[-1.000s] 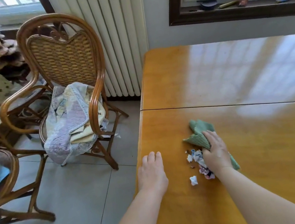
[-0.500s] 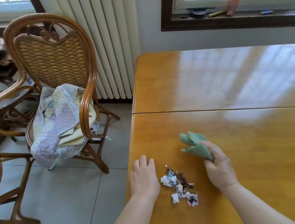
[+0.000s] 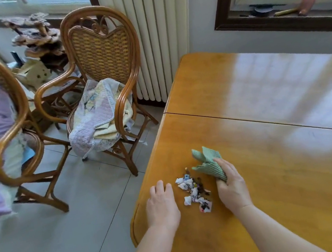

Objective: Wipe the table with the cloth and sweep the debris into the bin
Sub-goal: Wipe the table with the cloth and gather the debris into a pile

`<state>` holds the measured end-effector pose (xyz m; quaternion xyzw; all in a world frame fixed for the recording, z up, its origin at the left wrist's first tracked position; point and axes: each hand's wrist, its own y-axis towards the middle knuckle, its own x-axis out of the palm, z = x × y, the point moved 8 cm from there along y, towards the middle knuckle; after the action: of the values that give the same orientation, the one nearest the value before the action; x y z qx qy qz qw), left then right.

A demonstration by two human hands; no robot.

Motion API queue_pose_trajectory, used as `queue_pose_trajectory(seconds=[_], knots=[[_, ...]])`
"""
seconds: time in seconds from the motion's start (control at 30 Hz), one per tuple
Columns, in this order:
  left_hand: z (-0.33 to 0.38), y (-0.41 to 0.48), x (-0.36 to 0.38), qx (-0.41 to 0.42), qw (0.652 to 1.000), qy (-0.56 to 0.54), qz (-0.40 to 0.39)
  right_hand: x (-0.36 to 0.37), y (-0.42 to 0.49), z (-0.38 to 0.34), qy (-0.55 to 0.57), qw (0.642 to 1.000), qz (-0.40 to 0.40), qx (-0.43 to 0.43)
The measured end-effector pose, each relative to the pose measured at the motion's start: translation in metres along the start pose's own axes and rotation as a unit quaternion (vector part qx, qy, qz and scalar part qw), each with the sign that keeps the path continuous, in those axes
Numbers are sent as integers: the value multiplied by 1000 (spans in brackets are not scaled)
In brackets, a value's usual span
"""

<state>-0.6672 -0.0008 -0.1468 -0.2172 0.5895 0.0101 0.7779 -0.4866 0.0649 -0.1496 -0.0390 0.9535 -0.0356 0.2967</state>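
Observation:
A glossy orange wooden table (image 3: 280,183) fills the right half of the view. Near its left edge lies a small pile of debris (image 3: 194,190): crumpled white paper scraps and dark bits. My right hand (image 3: 232,187) sits just right of the pile and grips a bunched green ribbed cloth (image 3: 207,163), which sticks out beyond my fingers. My left hand (image 3: 162,206) lies flat on the table just left of the pile, fingers together, holding nothing. No bin is in view.
A rattan armchair (image 3: 102,55) with folded quilts on its seat stands left of the table. A second rattan chair (image 3: 9,130) with purple cloth is at the far left. A radiator (image 3: 151,29) lines the wall. Small items sit on the windowsill (image 3: 287,17).
My right hand with the cloth drew off the debris to the right, and the pile now lies uncovered between my hands. The view has swung left.

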Motion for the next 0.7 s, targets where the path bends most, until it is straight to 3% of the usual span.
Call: queue_pose_trajectory(seconds=[0.13,0.3,0.47,0.7], knots=[[-4,-27,7,-48,999,-23,7,-46,25,29,-46,997,44,46],[-4,-50,17,-82,995,-50,0,-31,56,30,-83,993,-22,82],[-9,-50,22,-90,994,-62,-6,22,60,-14,-148,979,-139,-17],[-11,-47,23,-82,995,-59,-24,56,12,-31,-178,930,-271,-174]])
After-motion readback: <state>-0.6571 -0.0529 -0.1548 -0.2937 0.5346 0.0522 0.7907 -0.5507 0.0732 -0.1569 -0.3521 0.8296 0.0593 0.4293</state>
